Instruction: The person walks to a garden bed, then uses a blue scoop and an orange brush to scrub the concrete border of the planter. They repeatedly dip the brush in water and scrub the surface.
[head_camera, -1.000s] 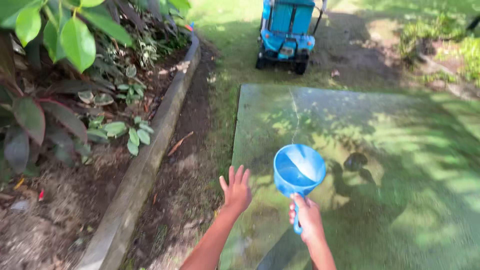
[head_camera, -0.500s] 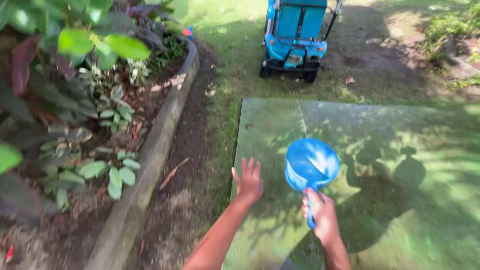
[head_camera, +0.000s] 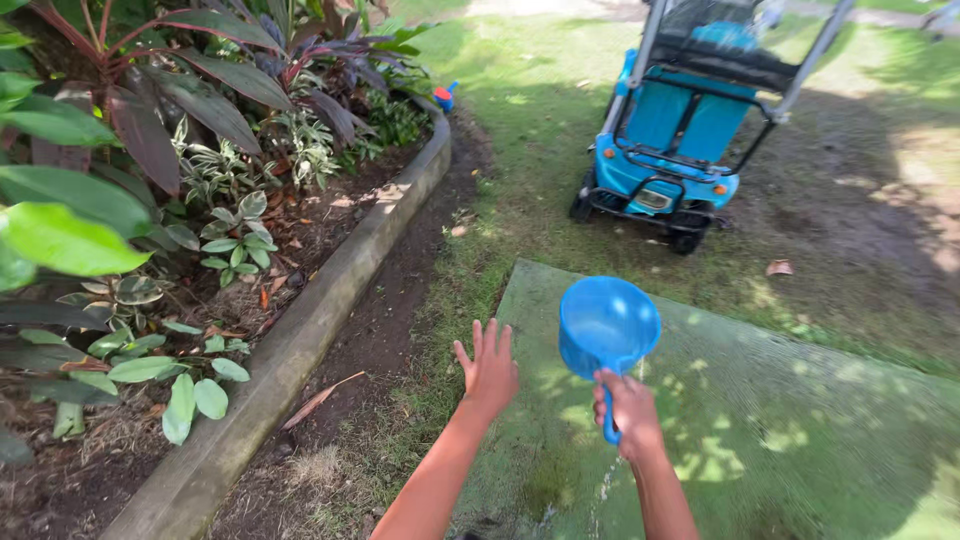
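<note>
My right hand grips the handle of a blue plastic water scoop, held upright over a mossy green concrete slab. Water dribbles down from below the hand. My left hand is held out beside the scoop with fingers spread and nothing in it, above the slab's left edge.
A concrete kerb borders a garden bed of leafy plants on the left, with a strip of bare soil beside it. A blue wheeled wagon stands on the grass ahead. A small blue and red object lies near the bed's far end.
The view has swung and moved forward, so the wagon looks closer and the garden bed fills more of the left. Both hands keep their pose, the scoop still held upright.
</note>
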